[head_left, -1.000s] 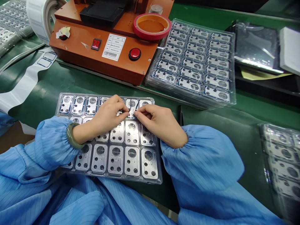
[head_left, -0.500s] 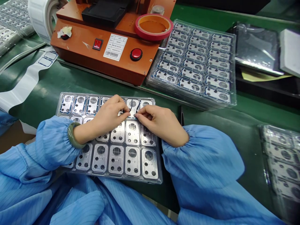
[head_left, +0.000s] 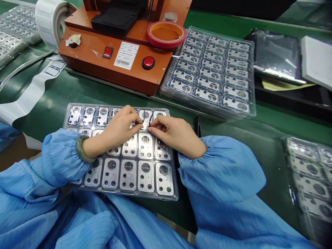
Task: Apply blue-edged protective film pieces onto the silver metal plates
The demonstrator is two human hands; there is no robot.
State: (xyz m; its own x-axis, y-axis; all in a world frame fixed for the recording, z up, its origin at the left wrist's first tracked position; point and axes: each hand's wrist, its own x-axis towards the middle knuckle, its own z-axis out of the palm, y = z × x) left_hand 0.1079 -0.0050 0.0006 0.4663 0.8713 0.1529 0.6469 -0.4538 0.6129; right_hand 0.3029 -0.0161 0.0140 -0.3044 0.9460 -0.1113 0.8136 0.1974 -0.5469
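My left hand (head_left: 119,128), with a green stone bangle (head_left: 81,149) on its wrist, and my right hand (head_left: 175,135) meet above a metal plate (head_left: 145,118) in the top row of a clear plastic tray (head_left: 176,183). Both pinch at a thin black strip (head_left: 150,119) lying on that plate. The strip is small and partly hidden by my fingertips. Several machined metal plates with round holes fill the tray, and my hands cover some of them.
An orange machine (head_left: 111,58) and a red tape roll (head_left: 166,34) stand beyond the tray. Stacked trays of plates (head_left: 207,72) lie to the right, with another stack (head_left: 306,173) at the far right. A label roll (head_left: 52,24) sits at the back left on the green mat (head_left: 44,100).
The whole view has shifted slightly. My hands stay at the same plate, and my right fingertips have moved only a little.
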